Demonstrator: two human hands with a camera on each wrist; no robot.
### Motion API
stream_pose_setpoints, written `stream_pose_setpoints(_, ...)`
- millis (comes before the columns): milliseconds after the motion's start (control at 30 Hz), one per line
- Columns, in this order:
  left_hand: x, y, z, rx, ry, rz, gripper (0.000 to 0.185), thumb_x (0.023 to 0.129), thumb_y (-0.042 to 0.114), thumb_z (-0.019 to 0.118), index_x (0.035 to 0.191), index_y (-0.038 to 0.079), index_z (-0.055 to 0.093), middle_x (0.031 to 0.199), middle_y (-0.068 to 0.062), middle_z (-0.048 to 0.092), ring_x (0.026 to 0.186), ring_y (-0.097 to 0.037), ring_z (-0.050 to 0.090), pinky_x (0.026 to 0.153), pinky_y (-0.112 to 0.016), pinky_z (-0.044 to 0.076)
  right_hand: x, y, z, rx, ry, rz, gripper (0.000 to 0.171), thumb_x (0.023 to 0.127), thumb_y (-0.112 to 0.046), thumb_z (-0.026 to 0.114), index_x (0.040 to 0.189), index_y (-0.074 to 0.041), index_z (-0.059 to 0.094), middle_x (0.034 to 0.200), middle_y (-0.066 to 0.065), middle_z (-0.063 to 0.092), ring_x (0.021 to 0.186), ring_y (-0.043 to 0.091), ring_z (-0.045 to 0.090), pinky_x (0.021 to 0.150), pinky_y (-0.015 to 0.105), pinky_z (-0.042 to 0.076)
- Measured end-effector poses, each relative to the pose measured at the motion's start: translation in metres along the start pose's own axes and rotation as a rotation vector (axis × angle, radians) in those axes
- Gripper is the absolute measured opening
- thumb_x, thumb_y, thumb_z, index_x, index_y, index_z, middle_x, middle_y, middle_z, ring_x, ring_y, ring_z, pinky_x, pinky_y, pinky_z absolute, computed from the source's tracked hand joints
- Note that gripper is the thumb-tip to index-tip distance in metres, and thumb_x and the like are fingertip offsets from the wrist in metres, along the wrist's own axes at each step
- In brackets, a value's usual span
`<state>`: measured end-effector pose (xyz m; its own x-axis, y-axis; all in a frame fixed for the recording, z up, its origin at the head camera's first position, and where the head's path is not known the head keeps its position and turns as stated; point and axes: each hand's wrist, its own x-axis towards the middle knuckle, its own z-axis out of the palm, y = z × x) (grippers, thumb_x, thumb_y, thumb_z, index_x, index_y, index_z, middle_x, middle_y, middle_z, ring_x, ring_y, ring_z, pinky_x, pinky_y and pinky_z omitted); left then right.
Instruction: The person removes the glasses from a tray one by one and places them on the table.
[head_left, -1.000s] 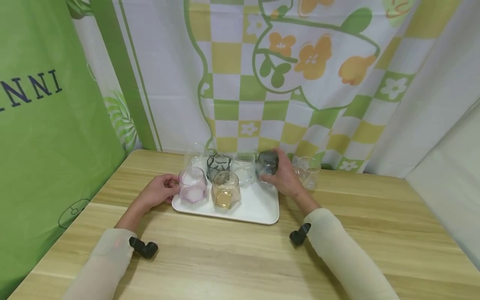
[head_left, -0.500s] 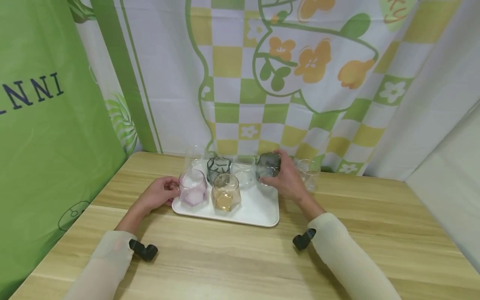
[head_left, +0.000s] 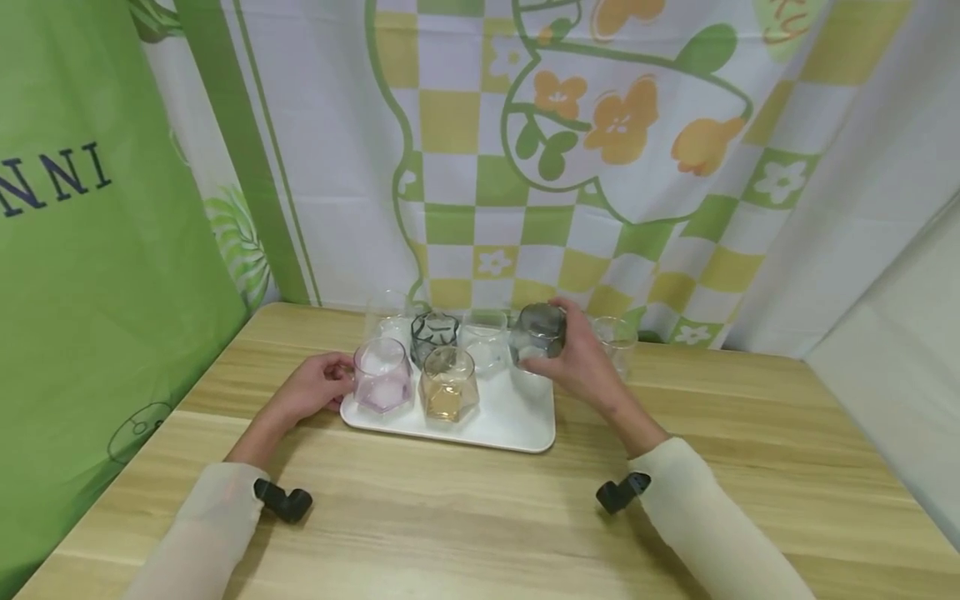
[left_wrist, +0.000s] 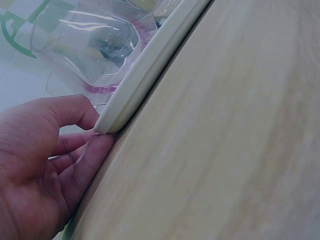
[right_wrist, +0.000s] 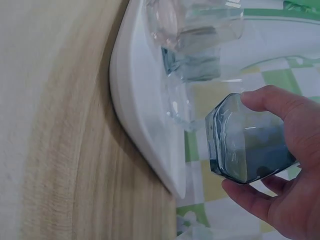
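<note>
My right hand [head_left: 583, 357] grips a smoky grey drinking glass [head_left: 537, 335] over the back right of a white tray [head_left: 517, 421]. In the right wrist view, thumb and fingers hold the glass [right_wrist: 237, 145] by its sides, its faceted base apart from the tray. My left hand [head_left: 315, 385] pinches the tray's left edge, which the left wrist view shows between its fingers. Next to that hand stands a pink-tinted glass [head_left: 384, 379]. An amber glass [head_left: 448, 387] is to its right; behind are a dark faceted glass [head_left: 433, 340] and clear glasses [head_left: 485, 346].
Right of the tray, partly behind my right hand, a clear glass [head_left: 618, 342] stands on the wooden table [head_left: 450, 517]. A patterned curtain [head_left: 450, 175] hangs right behind the table, with a green cloth [head_left: 90, 300] on the left side.
My right wrist has swung a little to the right and nearer, and the grey glass has shifted slightly right over the tray. My left hand keeps its place at the tray edge.
</note>
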<state>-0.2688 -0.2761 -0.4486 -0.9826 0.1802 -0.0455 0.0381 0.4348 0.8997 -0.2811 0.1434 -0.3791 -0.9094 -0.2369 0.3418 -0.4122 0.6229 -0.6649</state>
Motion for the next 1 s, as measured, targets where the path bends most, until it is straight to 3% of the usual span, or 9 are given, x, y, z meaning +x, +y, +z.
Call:
stream_pose_setpoints(267, 0.001, 0.000, 0.001, 0.000, -0.003, 0.011, 0.039, 0.097, 0.000, 0.063, 0.132, -0.014, 0.051, 0.095, -0.013, 0.056, 0.080, -0.020, 0.060, 0.066, -0.033, 0.061, -0.015, -0.011, -0.014, 0.035, 0.019, -0.015, 0.102, 0.072, -0.022, 0.096, 0.150, -0.007, 0.033, 0.134, 0.020, 0.051, 0.117, 0.036, 0.054, 0.096, 0.051, 0.049)
stream_pose_setpoints(533, 0.002, 0.000, 0.001, -0.005, -0.005, 0.011, 0.040, 0.097, 0.000, 0.062, 0.132, -0.014, 0.051, 0.095, -0.014, 0.057, 0.078, -0.020, 0.061, 0.066, -0.033, 0.060, -0.030, -0.007, -0.030, 0.056, 0.013, -0.001, 0.100, 0.075, -0.022, 0.095, 0.151, -0.010, 0.031, 0.135, 0.018, 0.050, 0.118, 0.036, 0.055, 0.096, 0.053, 0.047)
stream_pose_setpoints(1000, 0.003, -0.004, -0.001, -0.025, -0.007, 0.010, 0.039, 0.097, 0.001, 0.063, 0.132, -0.014, 0.052, 0.095, -0.013, 0.055, 0.080, -0.020, 0.061, 0.066, -0.033, 0.061, -0.058, 0.010, -0.066, -0.028, 0.045, 0.037, 0.101, 0.077, -0.025, 0.093, 0.152, -0.004, 0.028, 0.136, 0.024, 0.046, 0.119, 0.041, 0.053, 0.094, 0.057, 0.046)
